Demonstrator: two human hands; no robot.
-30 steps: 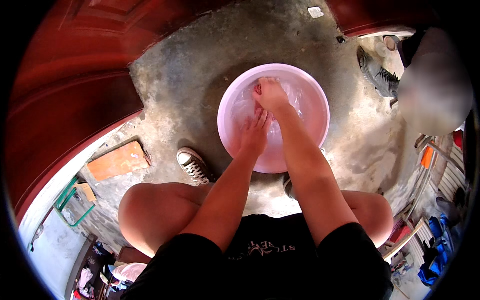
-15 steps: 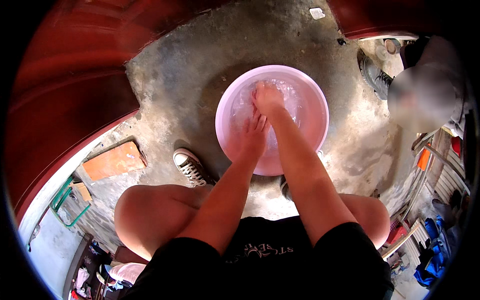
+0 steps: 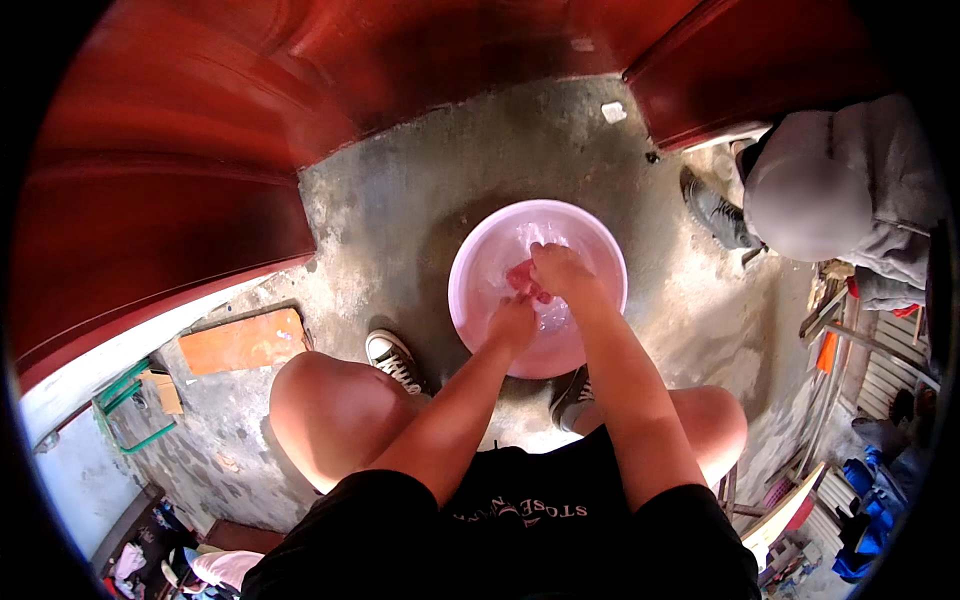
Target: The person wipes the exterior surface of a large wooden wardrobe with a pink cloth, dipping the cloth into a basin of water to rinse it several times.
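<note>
A pink plastic basin (image 3: 462, 300) with water in it stands on the floor between my feet. Inside it, a small red piece (image 3: 522, 277), wet-looking and perhaps cloth, stretches between my two hands; its exact kind I cannot make out. My right hand (image 3: 560, 268) is closed on its upper side, over the middle of the basin. Closer to me and a little to the left, my left hand (image 3: 514, 318) is closed at its lower end. Parts of the fingers are hidden by the hands themselves.
A red wooden door (image 3: 180, 190) fills the far left. An orange board (image 3: 245, 342) lies beyond my left shoe (image 3: 392, 360). To the right a person's dark shoe (image 3: 722, 212) rests on the concrete floor. Metal racks and blue fabric (image 3: 865, 515) are at lower right.
My hands have come up and now hold the red piece, mostly hidden before. My left hand has gone from spread fingers to closed. The view has tilted, so the basin sits lower.
</note>
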